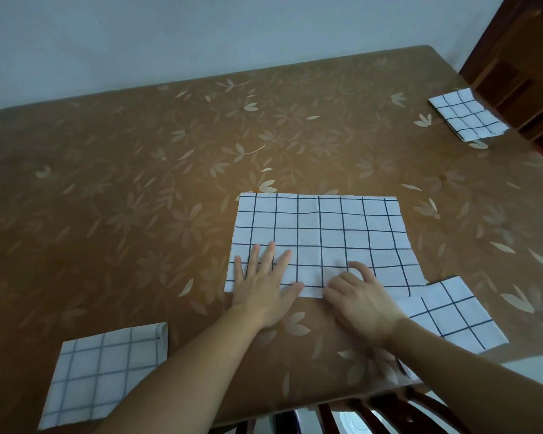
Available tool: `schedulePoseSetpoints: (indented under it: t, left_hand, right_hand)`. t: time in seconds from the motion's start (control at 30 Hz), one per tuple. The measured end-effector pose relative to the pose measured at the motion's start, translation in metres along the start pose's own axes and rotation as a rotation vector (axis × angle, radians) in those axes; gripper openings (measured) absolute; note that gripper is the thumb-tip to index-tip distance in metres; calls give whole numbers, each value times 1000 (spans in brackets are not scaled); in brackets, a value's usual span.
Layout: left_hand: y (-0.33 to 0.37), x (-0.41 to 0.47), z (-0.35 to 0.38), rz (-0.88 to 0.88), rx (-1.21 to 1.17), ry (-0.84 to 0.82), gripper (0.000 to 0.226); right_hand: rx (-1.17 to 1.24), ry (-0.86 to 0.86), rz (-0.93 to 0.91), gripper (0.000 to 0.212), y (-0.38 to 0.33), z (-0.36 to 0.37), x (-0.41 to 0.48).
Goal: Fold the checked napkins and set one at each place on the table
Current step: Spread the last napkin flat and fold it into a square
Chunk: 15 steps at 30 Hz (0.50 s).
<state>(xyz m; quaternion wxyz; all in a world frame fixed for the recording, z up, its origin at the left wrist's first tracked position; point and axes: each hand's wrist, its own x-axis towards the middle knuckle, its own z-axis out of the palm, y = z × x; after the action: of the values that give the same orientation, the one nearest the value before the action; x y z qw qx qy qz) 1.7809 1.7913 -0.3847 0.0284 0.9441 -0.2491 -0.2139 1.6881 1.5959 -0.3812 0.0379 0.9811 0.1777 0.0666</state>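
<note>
1. In the head view I look down at a table (pixel 138 183) spread with brown cloth in a pale flower print. Its far edge meets a plain light wall (pixel 138 32).
2. At the upper right, dark wooden panelling (pixel 521 57) stands just beside the table's right edge.
3. Below the near edge, the dark slats of a chair (pixel 373 411) show.
4. The big napkin (pixel 320 233), white with a dark grid, lies flat on the near half of the table, with a crease down its middle.
5. My left hand (pixel 264 286) lies flat on its near left part, fingers straight and spread, with the heel of the palm over the brown cloth.
6. My right hand (pixel 358 296) sits at the near edge by the crease, fingers bent and their tips on the fabric. It is a little blurred, so I cannot tell whether it pinches the edge or only presses. The two hands are close but apart.
7. A folded right napkin (pixel 452 311) lies just beside the big one, and their corners meet. My right forearm covers its near left part.
8. A folded left napkin (pixel 104 371) lies at the near left, well apart. My left forearm crosses its near corner.
9. A folded far napkin (pixel 467 115) rests at the far right edge, next to the panelling.
</note>
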Motion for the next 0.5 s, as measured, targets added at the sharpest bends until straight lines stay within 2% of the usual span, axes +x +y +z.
schedulePoseSetpoints:
  t: [0.07, 0.13, 0.23, 0.3, 0.37, 0.43, 0.5]
  left_hand:
    - [2, -3, -4, 48, -19, 54, 69]
    - [7, -8, -6, 173, -41, 148, 65]
    - [17, -13, -3, 363, -113, 267, 50]
    - [24, -13, -1, 429, -112, 371, 37]
    - [30, -11, -1, 424, -94, 457, 22]
    - [34, -11, -7, 391, -59, 473, 6]
    - [37, -12, -15, 344, -33, 451, 16]
  right_hand:
    - [-50, -27, 19, 20, 0, 0, 2]
    - [-71, -33, 41, 10, 1, -1, 5]
    - [2, -45, 110, 18, 0, -9, 9]
    - [60, 8, 152, 5, 0, -16, 11]
    - [109, 17, 190, 10, 0, -25, 12]
    - [109, -3, 206, 7, 2, -32, 11]
    - [87, -40, 205, 14, 3, -39, 10]
